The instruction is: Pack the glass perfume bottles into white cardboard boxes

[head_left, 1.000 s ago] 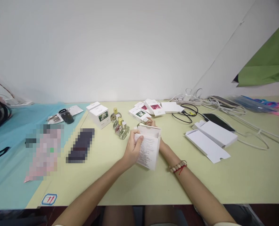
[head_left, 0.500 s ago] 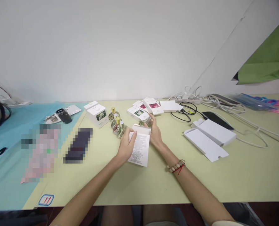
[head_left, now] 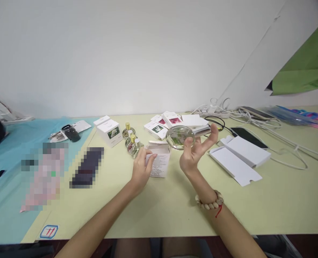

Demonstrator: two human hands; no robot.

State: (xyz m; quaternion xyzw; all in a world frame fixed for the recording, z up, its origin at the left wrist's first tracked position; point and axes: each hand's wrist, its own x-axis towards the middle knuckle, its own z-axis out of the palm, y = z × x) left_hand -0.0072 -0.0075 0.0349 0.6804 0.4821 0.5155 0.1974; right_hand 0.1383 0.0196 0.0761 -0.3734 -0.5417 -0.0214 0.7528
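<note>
A clear round perfume bottle (head_left: pixel 177 137) with a silver cap lies tilted on its side in the air, gripped by my right hand (head_left: pixel 195 152). To its left, my left hand (head_left: pixel 143 165) grips a small white box (head_left: pixel 160 165) with printed text, its top flap open. The box rests upright on the table. Just beyond my left hand stand several perfume bottles (head_left: pixel 133 143) with gold and silver caps. Behind them at the left are white boxes (head_left: pixel 109 132) with a flower picture.
More flower-print boxes (head_left: pixel 155 129) lie near the wall. Unfolded white cartons (head_left: pixel 239 157) sit at the right, beside a black phone (head_left: pixel 247 137) and tangled cables (head_left: pixel 255 123). A dark blurred object (head_left: pixel 87 167) and a black jar (head_left: pixel 71 133) are at the left.
My right hand has lifted the perfume bottle up and to the right, away from the white box. The box now stands more upright in my left hand.
</note>
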